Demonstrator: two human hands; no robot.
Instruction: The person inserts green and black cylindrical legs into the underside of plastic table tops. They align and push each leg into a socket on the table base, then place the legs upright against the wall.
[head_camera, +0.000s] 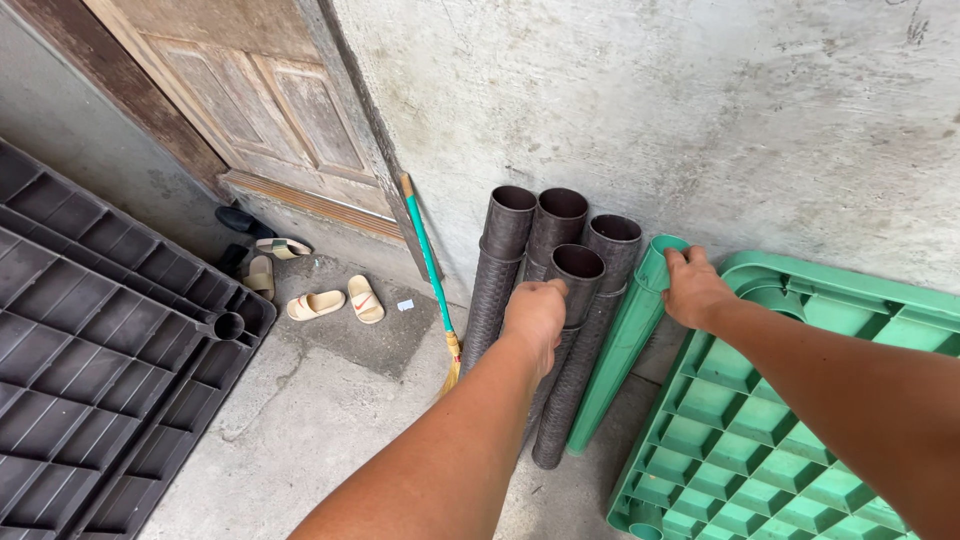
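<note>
Several dark brown plastic tubes (500, 270) stand upright against a grey concrete wall. My left hand (535, 312) grips the rim of the nearest brown tube (575, 340). Just to the right leans a green plastic tube (620, 350), and my right hand (692, 287) holds its top rim. The green tube rests between the brown tubes and a green ribbed plastic tabletop (760, 440) that leans on the wall.
A dark ribbed plastic tabletop (90, 340) lies at the left. A broom with a green handle (428, 255) leans beside a wooden door (260, 100). Pairs of sandals (335, 300) lie on the concrete floor by the doorstep.
</note>
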